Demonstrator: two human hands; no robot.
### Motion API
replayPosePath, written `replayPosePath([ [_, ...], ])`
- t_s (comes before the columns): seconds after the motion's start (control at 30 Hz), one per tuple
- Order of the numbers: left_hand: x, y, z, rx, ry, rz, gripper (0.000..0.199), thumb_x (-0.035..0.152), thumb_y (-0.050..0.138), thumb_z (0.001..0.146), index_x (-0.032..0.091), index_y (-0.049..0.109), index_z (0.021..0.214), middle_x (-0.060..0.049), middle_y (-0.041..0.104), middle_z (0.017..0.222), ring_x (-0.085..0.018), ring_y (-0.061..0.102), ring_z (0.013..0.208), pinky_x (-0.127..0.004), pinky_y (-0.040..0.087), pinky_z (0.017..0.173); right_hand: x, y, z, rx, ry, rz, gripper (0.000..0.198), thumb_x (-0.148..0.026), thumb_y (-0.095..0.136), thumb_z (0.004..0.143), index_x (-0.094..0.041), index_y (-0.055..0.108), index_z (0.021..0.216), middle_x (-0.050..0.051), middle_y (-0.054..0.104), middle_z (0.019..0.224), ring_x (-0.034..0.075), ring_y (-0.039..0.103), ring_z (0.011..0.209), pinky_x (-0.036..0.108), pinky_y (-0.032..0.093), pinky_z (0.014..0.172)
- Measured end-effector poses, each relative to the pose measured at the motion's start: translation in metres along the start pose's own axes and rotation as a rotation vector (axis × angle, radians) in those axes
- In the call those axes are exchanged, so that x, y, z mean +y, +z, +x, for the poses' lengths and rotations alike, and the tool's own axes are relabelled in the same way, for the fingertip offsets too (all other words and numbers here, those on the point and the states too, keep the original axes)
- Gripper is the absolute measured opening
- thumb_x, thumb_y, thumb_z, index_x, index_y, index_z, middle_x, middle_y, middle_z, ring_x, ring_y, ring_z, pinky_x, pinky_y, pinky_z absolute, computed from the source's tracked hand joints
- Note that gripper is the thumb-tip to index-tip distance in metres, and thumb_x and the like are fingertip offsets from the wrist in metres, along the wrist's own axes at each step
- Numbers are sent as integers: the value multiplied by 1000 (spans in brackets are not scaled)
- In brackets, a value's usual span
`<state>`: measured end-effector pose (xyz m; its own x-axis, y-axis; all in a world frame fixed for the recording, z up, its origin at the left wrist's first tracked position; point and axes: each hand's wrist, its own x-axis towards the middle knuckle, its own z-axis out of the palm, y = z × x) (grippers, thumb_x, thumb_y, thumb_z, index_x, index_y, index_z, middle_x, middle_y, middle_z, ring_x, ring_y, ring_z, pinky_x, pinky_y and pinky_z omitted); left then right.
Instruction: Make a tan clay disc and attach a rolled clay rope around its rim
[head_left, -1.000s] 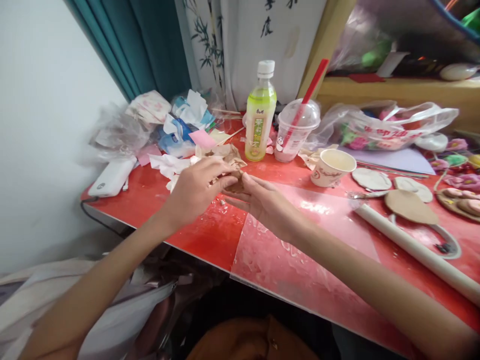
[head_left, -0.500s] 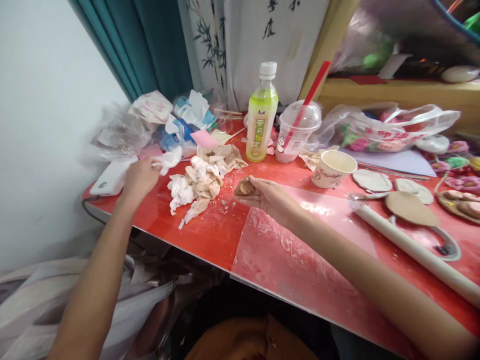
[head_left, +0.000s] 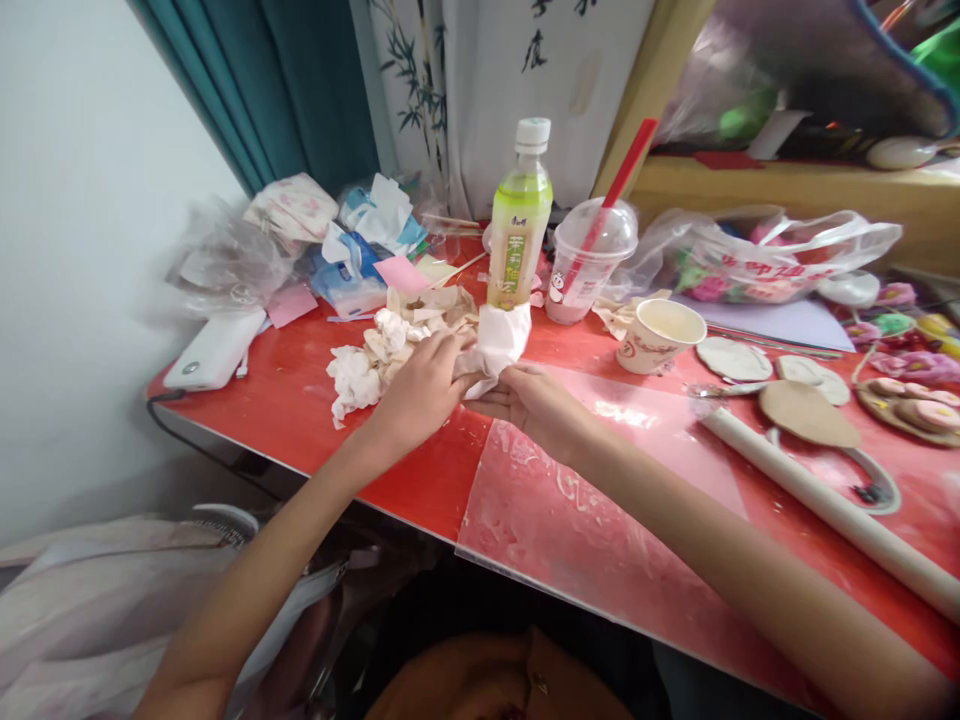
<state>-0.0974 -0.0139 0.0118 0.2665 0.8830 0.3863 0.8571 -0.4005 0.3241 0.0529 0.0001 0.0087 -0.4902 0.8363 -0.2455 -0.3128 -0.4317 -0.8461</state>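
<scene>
Above the red bench [head_left: 424, 475], the left hand [head_left: 424, 388] pinches a thin white paper tissue [head_left: 504, 335] against the right hand [head_left: 547, 405], whose grip is unclear; laying it seems the step, next needing light pressure

Two bare hands, one left hand [head_left: 420, 392] and one right hand [head_left: 546, 408], with one white tissue [head_left: 504, 338]. One red table [head_left: 409, 485] and one clear plastic sheet [head_left: 577, 525]. One bottle [head_left: 519, 235], one domed plastic cup [head_left: 581, 292], one red straw [head_left: 616, 182], one paper cup [head_left: 660, 345]. One pale roller [head_left: 825, 510], one brown disc [head_left: 810, 413], at least two pale flat pieces [head_left: 733, 358]. One white power bank [head_left: 214, 350], two pink papers [head_left: 403, 274], one red-lettered bag [head_left: 765, 278]. Crumpled tissues [head_left: 356, 382] number several, too tangled to count.
</scene>
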Motion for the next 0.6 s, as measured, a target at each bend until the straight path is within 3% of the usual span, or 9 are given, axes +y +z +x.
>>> replayPosePath([
  [0.1,0,2,2,1,-19,67,16,13,49,85,13,57,99,-9,63,99,-21,58,99,-35,48,87,-4,2,-2,-4,-38,-26,26,-8,42,87,-13,68,85,8,73,84,13,69,75,35,51,94],
  [0.23,5,0,3,36,5,107,18,8,45,82,13,61,89,-9,65,89,-22,59,91,-33,47,80,-7,-1,-1,34,-42,-42,26,-6,42,86,-12,67,85,8,73,85,14,69,76,36,51,93],
  [0.4,3,-4,5,-44,-151,-286,22,22,45,86,17,66,83,-3,68,84,-17,61,83,-28,45,76,-8,-6,2,26,3,-7,27,-17,40,94,-10,64,86,11,72,85,15,70,74,33,55,87],
  [0.6,-8,8,6,116,-427,-715,21,30,52,79,18,68,85,-1,67,74,-16,59,70,-26,43,65,-6,-5,1,-18,34,-6,30,-23,38,97,-11,64,87,11,72,86,15,70,77,29,56,85],
])
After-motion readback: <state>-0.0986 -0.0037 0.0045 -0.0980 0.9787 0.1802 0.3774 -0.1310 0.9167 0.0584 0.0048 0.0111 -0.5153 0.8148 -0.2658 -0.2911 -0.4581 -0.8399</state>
